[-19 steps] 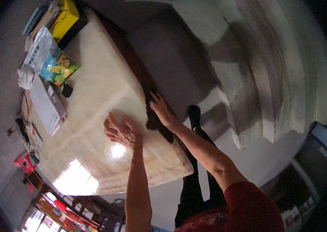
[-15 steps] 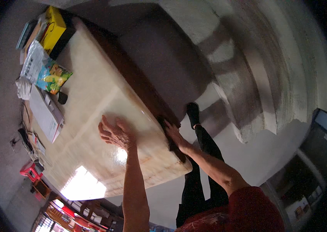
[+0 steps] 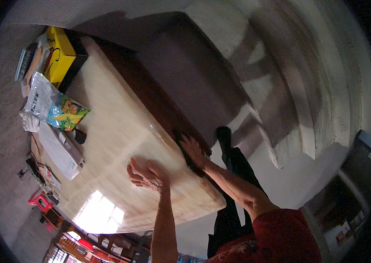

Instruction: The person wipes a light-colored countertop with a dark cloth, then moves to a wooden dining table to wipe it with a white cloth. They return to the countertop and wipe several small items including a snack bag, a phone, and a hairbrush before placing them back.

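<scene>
My left hand (image 3: pixel 148 175) is over the shiny cream stone-like tabletop (image 3: pixel 115 118), fingers loosely bent and apart, nothing in it. Whether its palm touches the surface, I cannot tell. Along the table's right side runs a dark brown lower edge (image 3: pixel 150 90). My right hand (image 3: pixel 193 151) presses a dark cloth-like piece (image 3: pixel 177 135) against this side, close to the near right corner. Most of that piece is hidden under my palm and fingers.
At the table's far left stand a yellow and black box (image 3: pixel 60 55), a brush (image 3: pixel 24 61), a colourful plastic bag (image 3: pixel 65 111) and papers (image 3: pixel 60 153). A red stool (image 3: pixel 40 202) is beyond. Pale curved steps (image 3: pixel 299 118) rise to the right.
My right hand and the dark piece have slid along the table's side, away from the near corner. My left hand has shifted slightly nearer over the top. The whole view has shifted.
</scene>
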`<state>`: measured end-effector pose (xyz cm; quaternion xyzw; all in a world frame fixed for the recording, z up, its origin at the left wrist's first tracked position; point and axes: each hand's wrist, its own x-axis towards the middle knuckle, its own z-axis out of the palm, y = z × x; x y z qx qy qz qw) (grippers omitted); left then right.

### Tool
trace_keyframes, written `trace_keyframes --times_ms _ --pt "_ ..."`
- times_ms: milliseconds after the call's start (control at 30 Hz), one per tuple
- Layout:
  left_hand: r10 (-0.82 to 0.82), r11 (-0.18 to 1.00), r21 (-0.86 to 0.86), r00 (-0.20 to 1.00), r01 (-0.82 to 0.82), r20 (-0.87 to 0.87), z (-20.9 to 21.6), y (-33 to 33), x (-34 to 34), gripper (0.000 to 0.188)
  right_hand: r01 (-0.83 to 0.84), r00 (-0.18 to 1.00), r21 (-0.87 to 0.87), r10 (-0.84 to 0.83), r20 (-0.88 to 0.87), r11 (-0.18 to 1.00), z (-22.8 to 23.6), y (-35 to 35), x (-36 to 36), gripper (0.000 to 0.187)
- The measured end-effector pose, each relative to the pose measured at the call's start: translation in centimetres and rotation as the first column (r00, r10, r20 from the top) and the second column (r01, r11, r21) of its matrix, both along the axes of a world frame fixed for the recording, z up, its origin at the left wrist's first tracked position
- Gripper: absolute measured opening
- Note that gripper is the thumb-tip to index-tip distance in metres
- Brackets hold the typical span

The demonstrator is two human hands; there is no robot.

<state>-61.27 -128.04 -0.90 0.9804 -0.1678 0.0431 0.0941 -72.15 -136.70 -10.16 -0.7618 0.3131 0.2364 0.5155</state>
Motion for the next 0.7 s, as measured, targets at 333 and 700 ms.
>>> trace_keyframes --times_ms 333,700 --pt "-0.001 1.0 0.007 0.997 0.002 -0.075 0.8 0.4 0.6 0.062 0.235 0.948 -0.934 0.15 0.281 0.268 -14.7 -9.5 23.4 0.042" --pt "-0.075 0.996 -0.045 0.992 0.071 -0.101 1.2 -1.8 -0.1 0.06 0.711 0.675 -0.206 -0.572 0.466 0.672 -22.1 -2.2 8.0 0.061"
